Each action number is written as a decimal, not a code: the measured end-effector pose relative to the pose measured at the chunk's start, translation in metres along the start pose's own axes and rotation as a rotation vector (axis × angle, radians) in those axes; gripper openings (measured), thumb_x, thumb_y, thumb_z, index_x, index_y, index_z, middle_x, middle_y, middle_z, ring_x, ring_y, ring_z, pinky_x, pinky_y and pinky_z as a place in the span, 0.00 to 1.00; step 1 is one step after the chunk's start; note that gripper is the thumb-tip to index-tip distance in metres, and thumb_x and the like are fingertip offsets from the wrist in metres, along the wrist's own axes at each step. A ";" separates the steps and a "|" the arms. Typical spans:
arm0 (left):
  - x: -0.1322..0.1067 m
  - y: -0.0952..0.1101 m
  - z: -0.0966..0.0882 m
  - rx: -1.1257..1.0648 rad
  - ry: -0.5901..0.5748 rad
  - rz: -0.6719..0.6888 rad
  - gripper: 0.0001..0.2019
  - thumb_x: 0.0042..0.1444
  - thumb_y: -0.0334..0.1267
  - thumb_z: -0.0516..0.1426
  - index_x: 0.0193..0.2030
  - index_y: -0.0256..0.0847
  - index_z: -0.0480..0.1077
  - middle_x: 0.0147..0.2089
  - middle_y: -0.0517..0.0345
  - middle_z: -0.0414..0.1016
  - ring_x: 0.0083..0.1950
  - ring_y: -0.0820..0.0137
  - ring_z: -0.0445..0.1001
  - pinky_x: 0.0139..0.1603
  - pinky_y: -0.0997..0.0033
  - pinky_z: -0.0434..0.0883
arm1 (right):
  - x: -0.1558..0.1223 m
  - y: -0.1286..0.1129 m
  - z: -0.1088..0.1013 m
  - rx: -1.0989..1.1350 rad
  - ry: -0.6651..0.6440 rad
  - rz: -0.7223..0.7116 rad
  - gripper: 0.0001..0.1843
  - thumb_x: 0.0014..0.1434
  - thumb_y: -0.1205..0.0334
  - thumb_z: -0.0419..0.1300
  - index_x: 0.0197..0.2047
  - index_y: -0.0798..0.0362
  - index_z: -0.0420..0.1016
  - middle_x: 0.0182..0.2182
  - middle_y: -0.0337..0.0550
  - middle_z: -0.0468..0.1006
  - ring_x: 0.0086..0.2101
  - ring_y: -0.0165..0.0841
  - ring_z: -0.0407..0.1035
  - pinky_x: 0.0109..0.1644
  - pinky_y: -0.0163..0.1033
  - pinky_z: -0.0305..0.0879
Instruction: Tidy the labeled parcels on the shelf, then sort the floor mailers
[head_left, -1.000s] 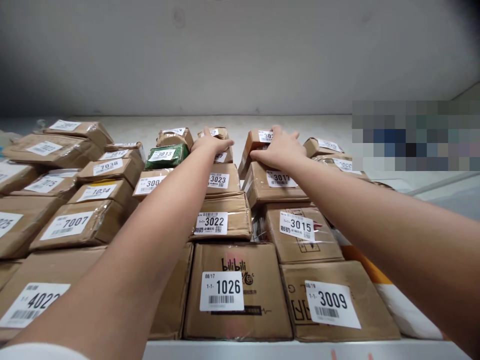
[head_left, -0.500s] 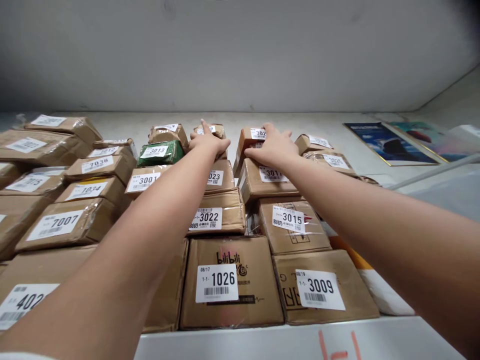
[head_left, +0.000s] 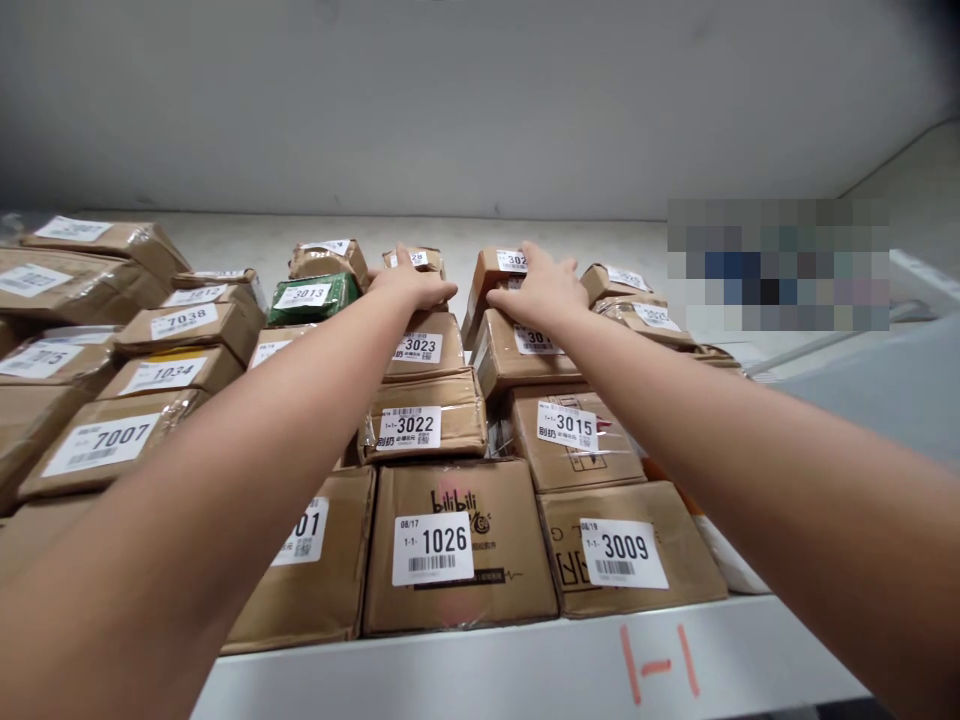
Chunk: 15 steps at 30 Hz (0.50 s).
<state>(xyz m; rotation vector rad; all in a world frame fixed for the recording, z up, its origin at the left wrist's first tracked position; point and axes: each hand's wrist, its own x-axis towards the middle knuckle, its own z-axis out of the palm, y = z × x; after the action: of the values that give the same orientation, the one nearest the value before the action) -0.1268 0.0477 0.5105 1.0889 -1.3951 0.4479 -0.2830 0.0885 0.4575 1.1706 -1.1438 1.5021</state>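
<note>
Both my arms reach up and far back over a shelf packed with brown taped parcels. My left hand [head_left: 409,284] lies with fingers stretched flat on a small parcel [head_left: 420,259] just behind the box labelled 3023 [head_left: 424,346]. My right hand [head_left: 541,291] rests flat, fingers spread, on a small brown parcel [head_left: 496,268] that sits above the box labelled 301-something [head_left: 517,358]. Neither hand grips anything.
Stacked boxes labelled 3022 [head_left: 420,418], 3015 [head_left: 574,435], 1026 [head_left: 454,545] and 3009 [head_left: 622,550] fill the front. A green parcel 3013 [head_left: 307,296] lies left of my left hand. The white shelf edge [head_left: 525,665] bears a red "1-1" mark. More boxes fill the left side.
The view has tilted so the parcels sit higher and more shelf edge shows. Both hands stay on the same far parcels, barely shifted.
</note>
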 end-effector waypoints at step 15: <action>-0.023 -0.016 0.000 0.048 0.026 0.163 0.56 0.44 0.64 0.54 0.72 0.39 0.32 0.65 0.33 0.63 0.64 0.41 0.63 0.60 0.47 0.64 | -0.001 0.004 -0.002 -0.013 -0.085 0.073 0.55 0.46 0.43 0.63 0.69 0.58 0.44 0.51 0.65 0.68 0.53 0.60 0.61 0.50 0.64 0.63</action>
<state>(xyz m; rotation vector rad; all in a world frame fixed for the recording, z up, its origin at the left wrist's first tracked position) -0.1182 0.0478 0.4834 1.0084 -1.4630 0.6146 -0.2867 0.0897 0.4559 1.2053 -1.2642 1.5093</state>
